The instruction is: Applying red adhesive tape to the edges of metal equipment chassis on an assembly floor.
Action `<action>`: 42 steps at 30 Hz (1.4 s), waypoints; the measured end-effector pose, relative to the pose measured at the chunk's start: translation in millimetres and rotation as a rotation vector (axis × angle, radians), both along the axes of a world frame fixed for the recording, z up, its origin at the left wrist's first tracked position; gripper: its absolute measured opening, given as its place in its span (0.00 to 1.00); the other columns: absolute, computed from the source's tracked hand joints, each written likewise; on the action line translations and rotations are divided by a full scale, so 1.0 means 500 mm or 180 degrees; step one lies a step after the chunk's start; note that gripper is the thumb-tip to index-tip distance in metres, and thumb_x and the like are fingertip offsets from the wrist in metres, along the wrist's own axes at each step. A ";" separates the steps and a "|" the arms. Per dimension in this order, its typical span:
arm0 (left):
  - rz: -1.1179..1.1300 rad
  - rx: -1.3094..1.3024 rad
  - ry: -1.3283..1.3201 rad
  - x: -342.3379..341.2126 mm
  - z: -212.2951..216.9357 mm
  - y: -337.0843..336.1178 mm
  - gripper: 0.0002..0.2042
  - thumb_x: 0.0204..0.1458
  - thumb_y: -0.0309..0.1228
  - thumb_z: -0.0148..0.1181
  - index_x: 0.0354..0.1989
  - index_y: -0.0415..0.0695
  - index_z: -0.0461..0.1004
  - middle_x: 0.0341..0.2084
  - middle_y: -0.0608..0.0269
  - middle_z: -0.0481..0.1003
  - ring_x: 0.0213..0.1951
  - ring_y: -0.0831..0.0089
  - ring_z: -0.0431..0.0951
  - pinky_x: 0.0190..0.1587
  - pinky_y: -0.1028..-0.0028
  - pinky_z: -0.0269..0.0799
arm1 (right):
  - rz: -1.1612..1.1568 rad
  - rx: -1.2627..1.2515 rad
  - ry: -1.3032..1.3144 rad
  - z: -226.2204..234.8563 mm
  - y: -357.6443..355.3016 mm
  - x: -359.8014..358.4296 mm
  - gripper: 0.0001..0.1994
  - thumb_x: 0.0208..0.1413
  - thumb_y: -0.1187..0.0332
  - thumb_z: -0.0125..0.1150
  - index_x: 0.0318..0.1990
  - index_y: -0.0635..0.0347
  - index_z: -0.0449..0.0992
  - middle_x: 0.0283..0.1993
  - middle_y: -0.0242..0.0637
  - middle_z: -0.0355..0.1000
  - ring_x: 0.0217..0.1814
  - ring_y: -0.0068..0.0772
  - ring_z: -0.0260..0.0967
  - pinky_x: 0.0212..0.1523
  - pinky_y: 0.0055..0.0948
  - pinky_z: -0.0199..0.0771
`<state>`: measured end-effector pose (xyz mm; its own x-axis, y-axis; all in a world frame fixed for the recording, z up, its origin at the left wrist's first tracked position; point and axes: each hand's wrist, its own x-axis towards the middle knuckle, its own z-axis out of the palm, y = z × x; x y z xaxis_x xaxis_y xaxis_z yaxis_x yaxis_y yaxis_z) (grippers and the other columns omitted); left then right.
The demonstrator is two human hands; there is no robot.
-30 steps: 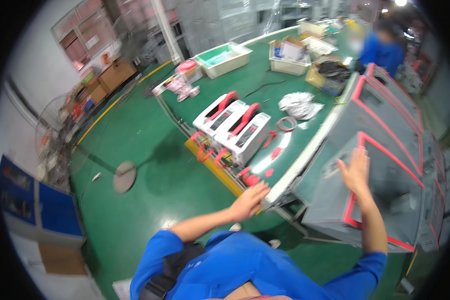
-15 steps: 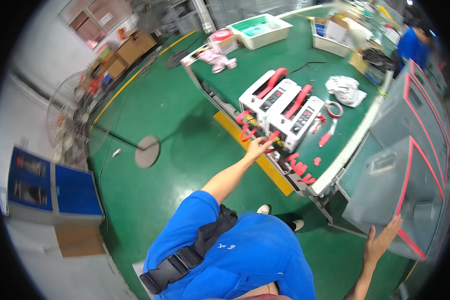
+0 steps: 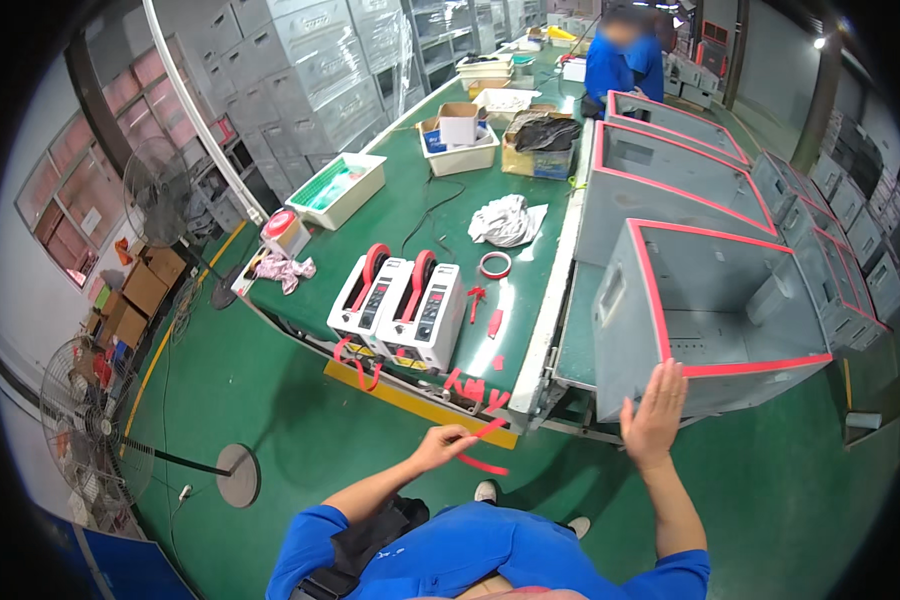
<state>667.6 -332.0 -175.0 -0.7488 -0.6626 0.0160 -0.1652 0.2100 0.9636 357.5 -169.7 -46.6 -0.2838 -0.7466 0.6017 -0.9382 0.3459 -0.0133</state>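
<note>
Red tape (image 3: pixel 491 428) is sticking out from the left hand (image 3: pixel 440 447), just off the near end of the green worktop (image 3: pixel 370 225); left fingers are pinching it, narrow; right hand (image 3: pixel 654 415) is lying flat, fingers straight and close together, over the near-left corner of the grey box (image 3: pixel 620 325); step in hand is looking like loose-tape handling beside the red-edged rim; next move is probably calling for untwisted tape, sticky side clear; right palm is hiding that corner, contact uncertain; can't tell whether two strips are showing or one loop.
</note>
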 end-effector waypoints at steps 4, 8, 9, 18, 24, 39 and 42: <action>-0.0888 -0.0743 0.0451 -0.172 0.077 0.140 0.05 0.49 0.28 0.57 0.29 0.39 0.72 0.21 0.61 0.71 0.24 0.75 0.70 0.26 0.78 0.65 | 0.0411 0.0037 -0.0301 0.014 0.081 0.004 0.31 0.43 0.65 0.56 0.55 0.72 0.56 0.59 0.56 0.52 0.64 0.56 0.44 0.62 0.49 0.43; -0.1500 -0.0743 0.0701 -0.337 0.121 0.304 0.05 0.49 0.27 0.56 0.30 0.38 0.71 0.22 0.59 0.69 0.24 0.69 0.70 0.25 0.74 0.65 | 0.1532 -0.0126 -0.1319 -0.001 0.237 -0.015 0.22 0.43 0.64 0.59 0.47 0.63 0.68 0.50 0.46 0.63 0.55 0.48 0.58 0.55 0.42 0.56; -0.1586 -0.0760 0.0762 -0.379 0.122 0.343 0.05 0.49 0.27 0.56 0.30 0.38 0.71 0.22 0.59 0.69 0.23 0.69 0.70 0.25 0.73 0.65 | 0.1646 -0.0047 -0.1367 -0.004 0.282 -0.037 0.18 0.43 0.64 0.60 0.43 0.60 0.72 0.46 0.42 0.66 0.50 0.44 0.63 0.50 0.38 0.63; -0.2057 0.0281 0.0123 -0.691 0.119 0.648 0.09 0.51 0.31 0.54 0.35 0.38 0.71 0.26 0.60 0.74 0.22 0.76 0.73 0.25 0.77 0.69 | 0.0624 -0.0126 -0.1900 -0.031 0.655 -0.269 0.07 0.41 0.72 0.62 0.31 0.59 0.75 0.26 0.33 0.64 0.27 0.34 0.65 0.25 0.30 0.66; -0.2384 0.0671 -0.0140 -0.877 0.144 0.736 0.15 0.51 0.35 0.55 0.42 0.38 0.69 0.22 0.64 0.73 0.21 0.80 0.71 0.24 0.78 0.68 | 0.0428 -0.0251 -0.1395 -0.022 0.755 -0.444 0.10 0.40 0.74 0.63 0.34 0.60 0.75 0.27 0.34 0.65 0.27 0.35 0.65 0.25 0.30 0.66; -0.2675 0.0726 0.0175 -1.406 0.087 0.773 0.14 0.57 0.35 0.45 0.41 0.38 0.70 0.21 0.65 0.73 0.23 0.80 0.73 0.28 0.78 0.69 | -0.0470 -0.0927 -0.1961 0.115 0.886 -1.074 0.03 0.47 0.77 0.54 0.27 0.63 0.66 0.28 0.35 0.63 0.27 0.28 0.58 0.28 0.23 0.61; -0.2415 0.0773 -0.0076 -1.474 0.080 0.766 0.14 0.56 0.34 0.46 0.45 0.38 0.69 0.24 0.64 0.74 0.23 0.80 0.72 0.28 0.78 0.69 | -0.0513 -0.0961 -0.2106 0.097 0.889 -1.192 0.03 0.49 0.76 0.53 0.28 0.64 0.66 0.29 0.34 0.62 0.28 0.27 0.58 0.30 0.23 0.60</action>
<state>-69.5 50.8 -135.1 -0.9953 0.0454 -0.0852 -0.0825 0.0581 0.9949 -238.6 274.9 1.7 -0.7499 -0.4945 0.4394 -0.6392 0.3704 -0.6740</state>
